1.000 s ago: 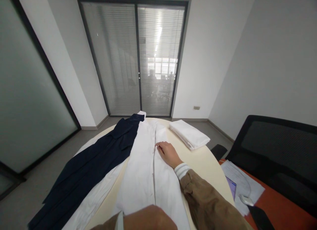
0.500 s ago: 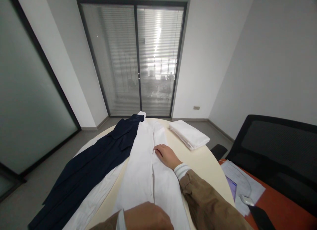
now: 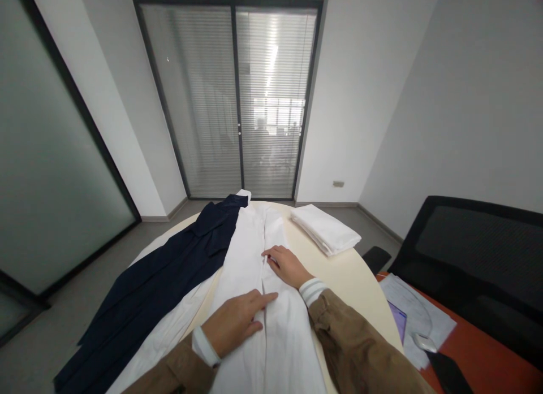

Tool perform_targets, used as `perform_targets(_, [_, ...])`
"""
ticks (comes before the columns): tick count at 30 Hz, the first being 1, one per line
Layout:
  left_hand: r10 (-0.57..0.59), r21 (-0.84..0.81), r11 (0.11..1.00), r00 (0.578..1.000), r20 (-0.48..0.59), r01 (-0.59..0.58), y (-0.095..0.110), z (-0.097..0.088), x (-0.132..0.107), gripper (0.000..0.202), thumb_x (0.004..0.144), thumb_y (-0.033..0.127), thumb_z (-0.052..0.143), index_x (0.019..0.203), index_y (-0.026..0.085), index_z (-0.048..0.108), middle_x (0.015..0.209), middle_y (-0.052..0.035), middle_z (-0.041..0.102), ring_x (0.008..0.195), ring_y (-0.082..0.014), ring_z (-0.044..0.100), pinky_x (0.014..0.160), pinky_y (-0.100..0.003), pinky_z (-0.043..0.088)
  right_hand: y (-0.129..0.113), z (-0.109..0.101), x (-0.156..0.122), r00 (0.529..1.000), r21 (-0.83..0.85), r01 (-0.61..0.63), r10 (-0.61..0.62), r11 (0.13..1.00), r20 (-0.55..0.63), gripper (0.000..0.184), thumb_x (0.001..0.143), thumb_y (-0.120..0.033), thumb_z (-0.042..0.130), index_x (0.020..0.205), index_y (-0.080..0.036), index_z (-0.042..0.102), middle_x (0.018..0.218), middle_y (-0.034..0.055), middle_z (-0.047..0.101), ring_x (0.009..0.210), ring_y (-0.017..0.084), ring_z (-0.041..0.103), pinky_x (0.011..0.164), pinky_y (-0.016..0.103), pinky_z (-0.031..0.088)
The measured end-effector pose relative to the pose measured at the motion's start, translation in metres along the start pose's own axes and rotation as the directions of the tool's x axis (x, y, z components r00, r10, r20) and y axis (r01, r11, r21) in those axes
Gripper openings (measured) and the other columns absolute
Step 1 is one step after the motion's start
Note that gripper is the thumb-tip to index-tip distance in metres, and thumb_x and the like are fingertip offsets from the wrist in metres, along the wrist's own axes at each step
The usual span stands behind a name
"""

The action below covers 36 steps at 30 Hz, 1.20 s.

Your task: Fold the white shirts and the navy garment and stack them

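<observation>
At the far left stands a frosted glass panel (image 3: 55, 145), well apart from the bench (image 3: 345, 281). On the bench's left side a navy garment (image 3: 165, 275) lies lengthwise on top of a white garment (image 3: 163, 340), whose lower part shows along its right side; laid to one side like this, the pair seems meant to leave the middle free. The left hand (image 3: 237, 320) comes next, over the front of a long white coat (image 3: 288, 337), its index finger stretched across the front opening and its thumb spread away from it; these fingers appear to hold nothing, and whether they press on the cloth I cannot tell. The white coat lies face up along the middle of the bench, between the navy garment and the bare right side, probably set so that both hands can get at the opening. The right hand (image 3: 288, 267) rests farther up the white coat, fingers bent with the tips at the edge of the opening, perhaps to steady it there; how far apart they are, or whether they pinch any fabric, I cannot make out. Just beyond, a folded white cloth (image 3: 326, 229) sits near the bench's edge, seemingly kept out of the way. Farther right, papers (image 3: 418, 301) and a lit purple screen (image 3: 397, 320) lie by a black mesh chair (image 3: 475, 241)
</observation>
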<state>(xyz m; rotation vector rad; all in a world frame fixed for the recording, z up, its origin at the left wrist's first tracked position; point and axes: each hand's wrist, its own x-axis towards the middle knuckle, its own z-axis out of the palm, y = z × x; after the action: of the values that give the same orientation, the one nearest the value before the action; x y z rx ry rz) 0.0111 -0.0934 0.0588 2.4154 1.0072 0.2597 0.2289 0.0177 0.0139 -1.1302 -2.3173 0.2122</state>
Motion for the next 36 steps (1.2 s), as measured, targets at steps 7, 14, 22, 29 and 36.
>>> perform_targets(7, [-0.134,-0.333,0.934,0.991,0.015,0.131,0.006,0.013,0.004,0.039,0.082,0.03,0.063,0.12,0.021,0.067,0.086,-0.0002,0.062,0.078,-0.0143,0.054,0.079,-0.028,0.043,-0.004,-0.006,0.0,1.0,0.015,0.025,-0.025,1.0,-0.003,0.023,0.095,-0.02,0.05,0.113,-0.022,0.064,0.104,0.0067,0.065,0.099,0.019,0.059,0.089,0.034,0.045])
perform_targets(14, [-0.205,-0.581,0.743,0.939,0.275,0.332,0.016,0.024,0.009,0.04,0.072,0.025,0.069,0.11,0.012,0.065,0.061,0.0067,0.051,0.053,-0.0094,0.05,0.052,-0.02,0.035,-0.008,-0.005,0.002,1.0,-0.001,0.027,-0.027,1.0,0.001,0.025,0.097,-0.024,0.047,0.114,-0.023,0.066,0.104,0.0073,0.065,0.098,0.02,0.058,0.088,0.034,0.045])
perform_targets(22, [-0.111,-0.524,0.807,0.941,0.318,0.272,0.02,0.022,0.002,0.066,0.071,0.029,0.073,0.132,0.023,0.049,0.078,0.0042,0.062,0.055,-0.0096,0.055,0.053,-0.02,0.039,-0.001,0.001,-0.003,0.998,-0.086,0.006,-0.001,0.996,0.062,0.042,0.094,-0.024,0.048,0.136,-0.021,0.051,0.122,0.0115,0.059,0.111,0.023,0.054,0.096,0.039,0.042])
perform_targets(29, [-0.084,-0.401,0.9,0.97,0.228,0.172,0.029,0.009,-0.005,0.072,0.072,0.028,0.073,0.14,0.031,0.048,0.086,0.0033,0.066,0.054,-0.0076,0.053,0.059,-0.02,0.041,0.002,0.002,-0.003,0.998,-0.071,0.002,0.003,0.997,0.068,0.042,0.093,-0.024,0.049,0.135,-0.021,0.05,0.124,0.012,0.058,0.114,0.024,0.053,0.098,0.041,0.041])
perform_targets(36, [-0.04,-0.507,0.797,0.867,0.497,0.328,0.027,0.007,-0.006,0.039,0.083,0.026,0.057,0.121,0.021,0.065,0.046,0.0086,0.048,0.036,-0.0077,0.044,0.04,-0.014,0.033,0.001,-0.001,-0.004,0.998,-0.061,0.024,-0.02,0.998,0.065,0.042,0.094,-0.025,0.048,0.135,-0.02,0.051,0.122,0.0125,0.058,0.115,0.024,0.054,0.098,0.041,0.042])
